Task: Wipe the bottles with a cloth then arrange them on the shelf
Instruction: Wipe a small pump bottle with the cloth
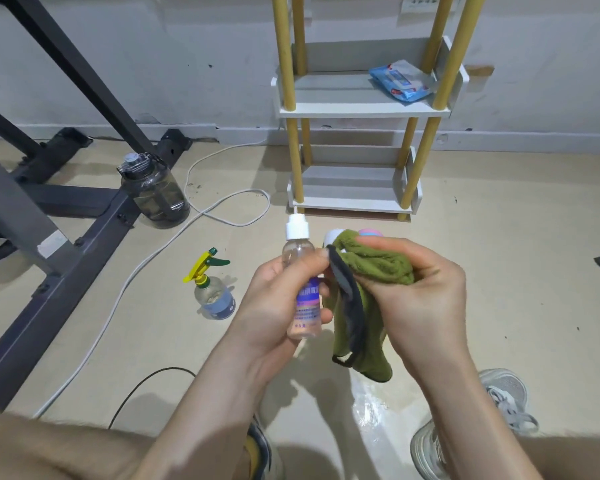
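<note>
My left hand [274, 306] grips a small clear spray bottle [303, 292] with a white pump top and a purple label, held upright. My right hand [416, 292] holds a bunched green cloth [374, 271] with a dark edge right beside the bottle; the cloth's tail hangs down. Behind the cloth, parts of a white cap [332, 236] and a pink-blue cap [370, 232] show. On the floor to the left stands a bottle with a yellow-green trigger sprayer [212, 289]. The white shelf with yellow posts [361, 109] stands ahead against the wall.
A blue wipes packet [400, 81] lies on the shelf's upper tier. A dark water jug [155, 190] stands beside a black metal frame [66, 244] on the left. White and black cables [222, 209] cross the floor. My shoes [506, 403] are near the bottom edge.
</note>
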Demonstrator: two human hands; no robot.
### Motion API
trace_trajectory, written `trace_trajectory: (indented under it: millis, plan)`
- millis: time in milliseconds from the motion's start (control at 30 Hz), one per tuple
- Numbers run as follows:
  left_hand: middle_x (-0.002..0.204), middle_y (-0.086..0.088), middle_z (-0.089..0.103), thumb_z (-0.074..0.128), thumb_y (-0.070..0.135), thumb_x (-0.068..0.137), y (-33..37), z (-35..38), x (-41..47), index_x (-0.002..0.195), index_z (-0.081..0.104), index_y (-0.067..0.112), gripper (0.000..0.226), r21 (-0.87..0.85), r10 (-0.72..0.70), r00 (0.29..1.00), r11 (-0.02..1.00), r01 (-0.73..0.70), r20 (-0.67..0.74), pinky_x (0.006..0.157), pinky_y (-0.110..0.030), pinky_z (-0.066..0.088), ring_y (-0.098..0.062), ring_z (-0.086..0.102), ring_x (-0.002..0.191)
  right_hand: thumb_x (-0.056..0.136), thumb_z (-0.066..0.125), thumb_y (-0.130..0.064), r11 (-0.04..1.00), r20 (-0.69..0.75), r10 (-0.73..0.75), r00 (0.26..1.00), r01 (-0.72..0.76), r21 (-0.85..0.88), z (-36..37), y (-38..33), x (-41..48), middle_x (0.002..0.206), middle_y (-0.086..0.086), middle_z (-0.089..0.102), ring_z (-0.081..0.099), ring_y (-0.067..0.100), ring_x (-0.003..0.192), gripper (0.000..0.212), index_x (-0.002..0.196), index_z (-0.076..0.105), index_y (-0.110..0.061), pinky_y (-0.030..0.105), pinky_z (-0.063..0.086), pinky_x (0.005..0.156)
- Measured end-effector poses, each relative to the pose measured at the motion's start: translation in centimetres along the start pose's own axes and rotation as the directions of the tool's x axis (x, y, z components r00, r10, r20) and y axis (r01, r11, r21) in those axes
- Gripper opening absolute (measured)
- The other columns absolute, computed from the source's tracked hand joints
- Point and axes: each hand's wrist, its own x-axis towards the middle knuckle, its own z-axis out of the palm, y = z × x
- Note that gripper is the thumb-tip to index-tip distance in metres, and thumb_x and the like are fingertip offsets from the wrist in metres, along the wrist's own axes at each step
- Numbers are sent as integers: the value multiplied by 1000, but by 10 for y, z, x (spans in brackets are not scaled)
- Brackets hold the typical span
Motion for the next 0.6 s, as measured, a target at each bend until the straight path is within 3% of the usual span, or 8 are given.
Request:
trace_trajectory:
  millis: [67, 167, 233, 367, 433, 500, 567, 600]
  plan:
    - [80, -11, 63, 70, 30, 76, 3, 1, -1, 81, 70, 11, 20, -71, -19, 999, 997, 22, 40, 40, -23, 42, -16, 56, 58, 64, 85, 3, 998, -11, -38, 999, 37, -44, -2, 1, 0, 74, -10, 75, 67, 5, 65, 32, 70, 76, -27, 19, 57, 64]
    - [62, -9, 60, 76, 35, 67, 1, 7, -1, 75, 67, 10, 28, 2, -26, 998, 1000, 26, -65, 39, -22, 43, -16, 53, 45, 66, 83, 7, 993, 60, -22, 998, 29, -117, -3, 1, -1, 71, -9, 74, 66, 4, 63, 33, 67, 75, -25, 18, 54, 61]
    - [55, -7, 58, 72, 34, 64, 0, 9, -3, 68, 67, 12, 23, 48, -29, 997, 998, 32, -73, 39, -22, 44, -14, 52, 42, 66, 81, 12, 992, 101, -5, 995, 17, -125, -4, 2, -1, 72, -10, 74, 67, 5, 65, 37, 66, 73, -24, 21, 56, 63]
    - [67, -5, 68, 79, 21, 63, 1, 4, -6, 65, 76, 18, 4, 92, -17, 1000, 996, 15, 23, 42, -20, 46, -15, 60, 50, 72, 79, 4, 985, 100, 4, 995, 13, -175, -14, 3, 5, 84, -1, 73, 68, 15, 74, 36, 75, 64, -29, 39, 59, 72]
    - [68, -2, 68, 85, 16, 66, -1, 5, -5, 67, 75, 21, 11, 260, 91, 996, 962, -88, -3, 46, -22, 46, -14, 61, 54, 73, 63, -7, 967, 110, 1, 994, 27, -253, -13, 4, 7, 97, -4, 70, 68, 20, 82, 30, 82, 56, -35, 52, 57, 81]
    - [65, -2, 65, 82, 22, 71, -1, 6, -4, 67, 71, 18, 13, 405, 228, 972, 895, -188, -51, 52, -25, 46, -14, 56, 56, 69, 48, -10, 955, 108, 16, 994, 17, -297, -12, 5, 7, 101, -4, 66, 62, 32, 83, 32, 83, 54, -38, 59, 54, 80]
    - [61, -1, 62, 84, 29, 72, 1, 4, -3, 67, 65, 13, 26, 538, 369, 925, 799, -268, -88, 55, -25, 42, -13, 49, 56, 68, 45, -15, 954, 100, 49, 994, -17, -299, -14, -1, 7, 94, 14, 63, 56, 37, 77, 22, 77, 60, -28, 52, 55, 67]
    - [57, 5, 58, 84, 36, 69, 2, 2, -3, 67, 63, 14, 30, 660, 448, 891, 692, -292, -76, 55, -22, 40, -10, 46, 54, 73, 48, -21, 954, 123, 95, 988, -55, -296, -15, -6, 7, 90, 19, 62, 55, 32, 74, 16, 75, 64, -22, 44, 53, 64]
